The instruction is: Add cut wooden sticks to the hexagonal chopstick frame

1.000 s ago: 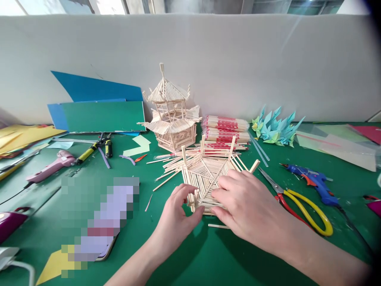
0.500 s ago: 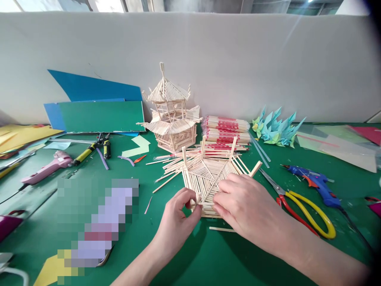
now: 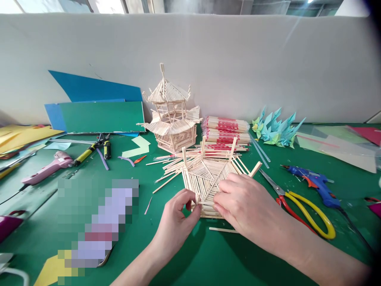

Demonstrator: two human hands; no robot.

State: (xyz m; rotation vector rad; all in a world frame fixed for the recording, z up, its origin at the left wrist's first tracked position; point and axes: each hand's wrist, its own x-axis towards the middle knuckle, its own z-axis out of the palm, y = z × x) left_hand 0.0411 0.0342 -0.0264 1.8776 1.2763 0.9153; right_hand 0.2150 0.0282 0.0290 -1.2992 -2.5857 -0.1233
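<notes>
A hexagonal platform (image 3: 200, 183) of pale wooden sticks lies flat before me, with short upright posts at its corners. Along its near edge runs a thin wooden stick (image 3: 207, 203). My left hand (image 3: 178, 216) pinches its left end between thumb and forefinger, close against the near-left corner post (image 3: 198, 198). Closed around the same stick's right part, my right hand (image 3: 248, 202) rests over the near-right side of the platform; its fingertips are partly hidden. One loose stick (image 3: 222, 229) lies on the green tabletop just in front.
Behind the platform stand a stick pagoda (image 3: 172, 126) and red-and-white stick bundles (image 3: 226, 130). To the right are scissors (image 3: 311, 212), a blue glue gun (image 3: 320, 184) and folded paper (image 3: 276, 127). A pink glue gun (image 3: 49, 169), pliers (image 3: 89, 153) and a blurred phone (image 3: 102, 226) lie left.
Both hands stay almost in place at the near edge. The stick between them has shifted very slightly; nothing has been let go.
</notes>
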